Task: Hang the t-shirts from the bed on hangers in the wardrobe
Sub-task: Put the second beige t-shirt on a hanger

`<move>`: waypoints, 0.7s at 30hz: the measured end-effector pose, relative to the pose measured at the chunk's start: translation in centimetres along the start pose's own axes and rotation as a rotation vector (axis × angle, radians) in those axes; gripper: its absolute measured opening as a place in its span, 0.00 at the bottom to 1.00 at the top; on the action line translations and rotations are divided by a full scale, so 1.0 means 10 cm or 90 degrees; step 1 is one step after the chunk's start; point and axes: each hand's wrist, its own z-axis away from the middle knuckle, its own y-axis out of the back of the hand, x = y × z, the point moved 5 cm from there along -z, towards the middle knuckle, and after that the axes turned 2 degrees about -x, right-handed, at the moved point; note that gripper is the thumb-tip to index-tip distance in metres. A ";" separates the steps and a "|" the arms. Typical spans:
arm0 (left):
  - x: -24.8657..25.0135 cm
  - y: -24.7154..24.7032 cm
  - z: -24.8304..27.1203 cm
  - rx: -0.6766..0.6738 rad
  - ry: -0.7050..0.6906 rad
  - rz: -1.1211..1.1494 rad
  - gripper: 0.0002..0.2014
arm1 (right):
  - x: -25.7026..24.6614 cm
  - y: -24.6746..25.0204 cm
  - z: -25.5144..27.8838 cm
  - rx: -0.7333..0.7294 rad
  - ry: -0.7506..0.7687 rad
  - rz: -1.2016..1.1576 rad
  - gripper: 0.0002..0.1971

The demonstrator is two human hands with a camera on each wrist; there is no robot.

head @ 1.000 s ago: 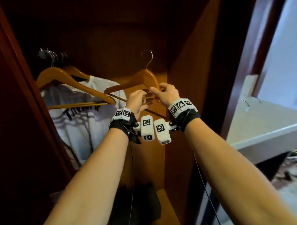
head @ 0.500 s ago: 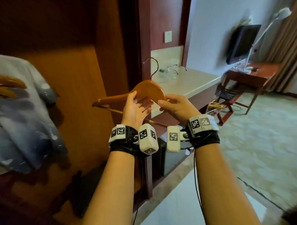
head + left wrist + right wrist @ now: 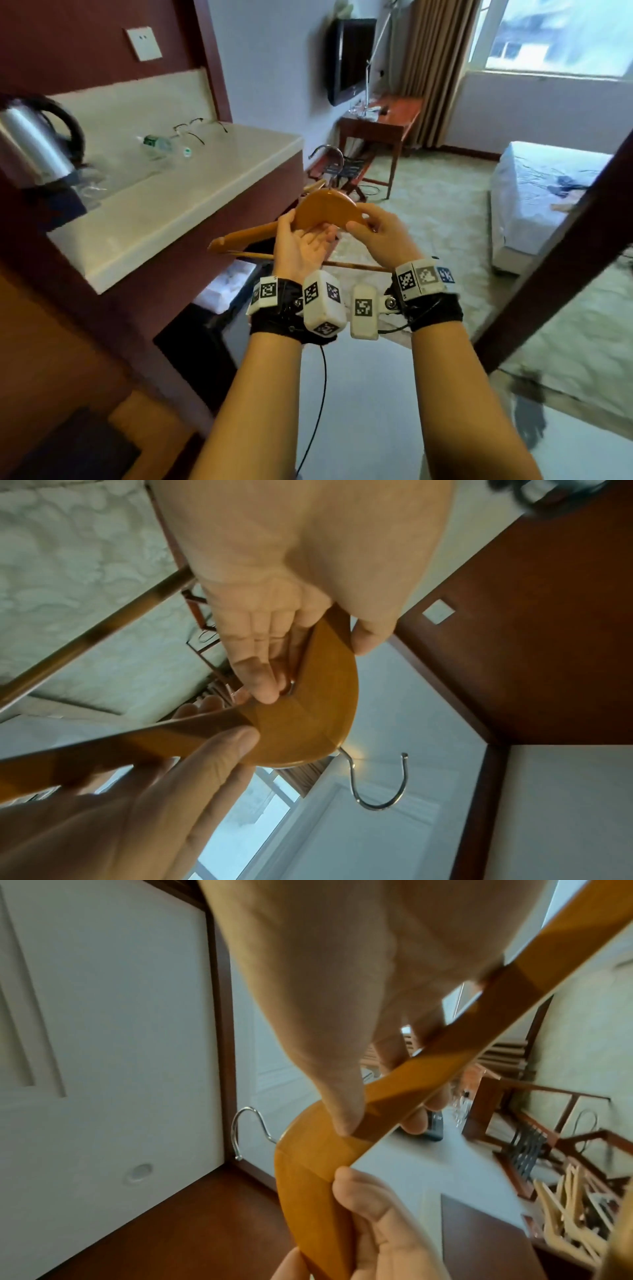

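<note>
Both of my hands hold a wooden hanger (image 3: 325, 209) at chest height, its metal hook (image 3: 329, 154) pointing away from me. My left hand (image 3: 301, 236) faces palm up, thumb and fingers pinching the hanger's left shoulder. My right hand (image 3: 373, 226) pinches the right shoulder. The left wrist view has my left hand (image 3: 308, 664) on the hanger (image 3: 318, 723), with the hook (image 3: 383, 785) below. My right hand (image 3: 377, 1118) shows in the right wrist view, clamping the hanger (image 3: 308, 1177). The bed (image 3: 534, 205) stands far right with dark clothing (image 3: 565, 181) on it.
A pale counter (image 3: 164, 192) on my left carries a kettle (image 3: 37, 147), a bottle (image 3: 157, 145) and glasses (image 3: 195, 128). Ahead are a wall TV (image 3: 349, 58), a wooden desk (image 3: 383, 126) and a folding rack (image 3: 346, 168). A dark wooden edge (image 3: 565, 246) crosses the right side.
The hanger has come off the wardrobe rail in both hands. My view has swung right, from the wardrobe interior to the room and bed.
</note>
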 end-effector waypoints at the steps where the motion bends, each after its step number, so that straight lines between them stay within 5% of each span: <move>1: -0.12 -0.10 -0.18 -0.008 0.017 -0.002 0.23 | 0.16 0.12 -0.11 0.021 -0.017 0.018 0.18; 5: -0.54 -0.49 -1.06 -0.033 0.087 -0.019 0.27 | 0.74 0.54 -0.64 0.080 -0.065 0.037 0.17; 21: -1.87 -2.85 -4.62 -0.202 0.295 -0.087 0.17 | 2.72 2.59 -3.31 0.334 -0.185 0.092 0.16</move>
